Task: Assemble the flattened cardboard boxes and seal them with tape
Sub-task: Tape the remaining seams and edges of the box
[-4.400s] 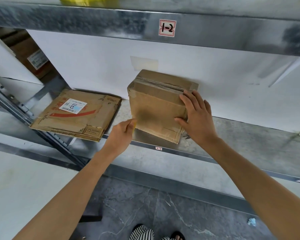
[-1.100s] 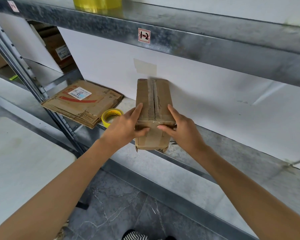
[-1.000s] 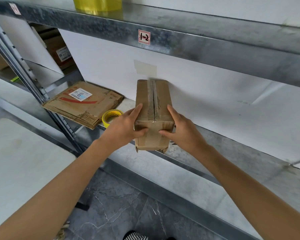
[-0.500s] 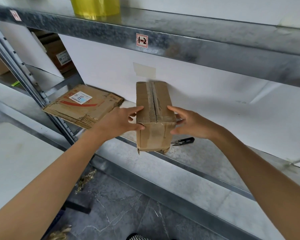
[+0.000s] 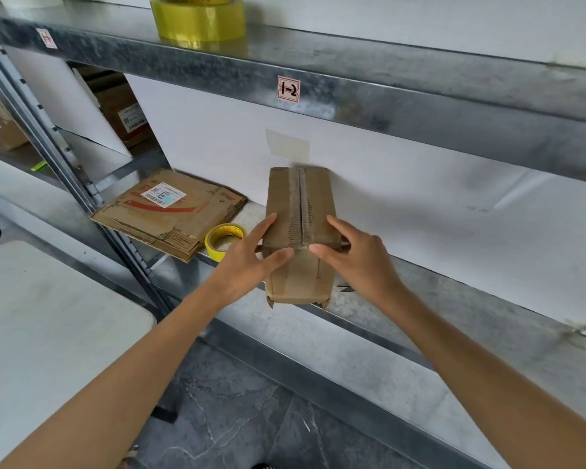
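Two hands bracket the near end of the assembled brown cardboard box (image 5: 300, 198) standing at the grey metal shelf's (image 5: 420, 299) front lip. The left hand (image 5: 247, 265) and right hand (image 5: 356, 262) lie spread, fingers straight along its sides, thumbs meeting at the taped seam, apparently pressing tape down. A small yellow tape roll (image 5: 224, 240) sits just outboard of the left hand, within reach, with flattened brown cardboard boxes (image 5: 173, 211) beyond it.

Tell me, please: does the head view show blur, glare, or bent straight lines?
Head view: the light is soft and even, with a faint shadow right of the cardboard box on the white backing; head view: the box's far end looks slightly smeared; head view: the upper shelf looks slightly bowed by the wide lens, and the yellow tape roll reflects dimly on it.
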